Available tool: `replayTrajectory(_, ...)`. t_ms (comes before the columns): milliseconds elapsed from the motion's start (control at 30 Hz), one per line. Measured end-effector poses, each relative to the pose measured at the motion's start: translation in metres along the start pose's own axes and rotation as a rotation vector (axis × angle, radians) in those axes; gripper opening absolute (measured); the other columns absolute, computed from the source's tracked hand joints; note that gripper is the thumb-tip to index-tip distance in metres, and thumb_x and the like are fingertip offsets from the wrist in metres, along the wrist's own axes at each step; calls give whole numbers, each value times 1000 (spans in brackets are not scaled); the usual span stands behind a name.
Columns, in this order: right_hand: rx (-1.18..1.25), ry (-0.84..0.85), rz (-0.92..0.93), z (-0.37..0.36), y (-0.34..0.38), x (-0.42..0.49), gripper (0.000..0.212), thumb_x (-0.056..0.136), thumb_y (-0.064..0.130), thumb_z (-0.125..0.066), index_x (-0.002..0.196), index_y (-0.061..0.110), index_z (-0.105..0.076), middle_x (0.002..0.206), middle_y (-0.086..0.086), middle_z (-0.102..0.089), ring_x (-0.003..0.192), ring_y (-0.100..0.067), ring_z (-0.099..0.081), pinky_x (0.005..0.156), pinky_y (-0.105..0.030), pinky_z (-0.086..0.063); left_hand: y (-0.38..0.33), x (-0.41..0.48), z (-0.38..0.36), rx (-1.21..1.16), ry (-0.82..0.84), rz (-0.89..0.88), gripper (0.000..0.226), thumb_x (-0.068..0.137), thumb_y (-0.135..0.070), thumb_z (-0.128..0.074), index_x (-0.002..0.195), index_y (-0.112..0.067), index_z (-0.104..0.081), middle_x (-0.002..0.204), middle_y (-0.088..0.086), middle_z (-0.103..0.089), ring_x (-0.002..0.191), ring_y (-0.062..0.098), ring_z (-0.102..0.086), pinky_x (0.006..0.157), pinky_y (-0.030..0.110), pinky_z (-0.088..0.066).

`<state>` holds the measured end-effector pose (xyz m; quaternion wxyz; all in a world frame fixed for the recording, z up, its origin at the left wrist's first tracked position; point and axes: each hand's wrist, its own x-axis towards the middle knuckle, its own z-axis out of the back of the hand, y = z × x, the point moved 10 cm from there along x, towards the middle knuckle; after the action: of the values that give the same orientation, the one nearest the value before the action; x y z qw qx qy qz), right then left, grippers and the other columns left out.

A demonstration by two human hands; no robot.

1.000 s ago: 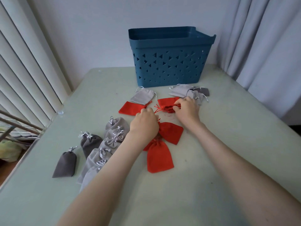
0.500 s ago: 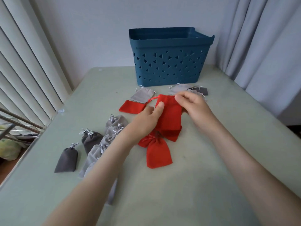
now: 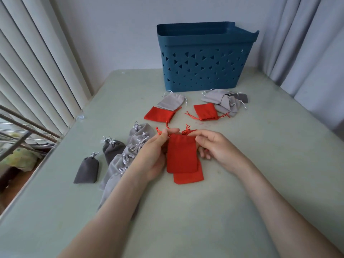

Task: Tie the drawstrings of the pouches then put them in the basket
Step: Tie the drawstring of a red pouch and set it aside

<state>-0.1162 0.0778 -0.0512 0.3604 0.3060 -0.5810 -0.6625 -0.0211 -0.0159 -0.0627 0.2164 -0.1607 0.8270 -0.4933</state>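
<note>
A: What takes the most room here?

B: The pale green table [image 3: 242, 192]. It fills the whole lower part of the frame. After it comes the blue basket [image 3: 204, 71], which stands upright at the upper centre, near the wall.

A: And the pouches?

B: A row of grey pouches [image 3: 130, 151] with knotted strings lies at centre left. A smaller heap of grey pouches [image 3: 221, 101] with loose strings lies just below the basket, a little to the right.

A: Which one is in work?

B: The red pouch [image 3: 181, 155] at the centre of the frame. It hangs over a second red pouch [image 3: 188, 177], which lies flat on the table (I cannot tell if the two touch).

A: How are the hands?

B: The left hand [image 3: 149, 159] pinches at the upper left corner of the red pouch with thumb and forefinger. The right hand [image 3: 217, 148] pinches at the upper right corner, with its other fingers curled beside the cloth. The drawstrings [image 3: 158, 131] come out above the pinches.

A: How will it handle?

B: I judge it very light, soft and limp, and it looks empty. It is not fragile, but it keeps no shape of its own. The cords are thin and can slip, so I would take them close to the mouth, one in each hand, pull them apart, then knot.
</note>
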Motion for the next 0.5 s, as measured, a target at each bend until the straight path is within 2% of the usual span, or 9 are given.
replayTrajectory(100,31,-46,17,11,3,0,22,97,4,-44,99,14,-63,67,-2,-58,50,-7,-45,44,-17,-31,1,2,-1,9,2,-9,32,99,-29,-39,90,-14,-65,86,4,-72,85,16,-65,87,33,-48)
replayTrajectory(233,256,-124,-1,19,3,-1,17,92,5,-48,92,12,-64,60,1,-58,54,-7,-47,50,-19,-33,7,1,-5,55,7,30,32,100,-26,-41,86,-11,-66,79,2,-70,77,14,-62,78,27,-46)
replayTrajectory(333,436,-41,21,9,8,-1,16,78,8,-56,93,10,-62,68,2,-62,62,-5,-53,60,-16,-41,9,0,-7,65,26,51,31,99,-22,-42,87,-9,-67,76,2,-70,71,10,-63,72,22,-49)
replayTrajectory(400,434,1,42,2,11,-2,18,76,10,-55,92,12,-64,72,4,-61,66,-4,-52,65,-14,-42,8,-1,-9,63,30,52,31,100,-22,-41,89,-9,-67,79,3,-71,71,10,-64,71,22,-50)
replayTrajectory(500,401,-38,64,1,10,-1,20,79,17,-54,72,20,-72,70,7,-61,65,-4,-50,64,-16,-40,8,-2,-10,66,27,51,32,100,-24,-40,91,-9,-67,82,4,-71,73,11,-64,74,23,-50)
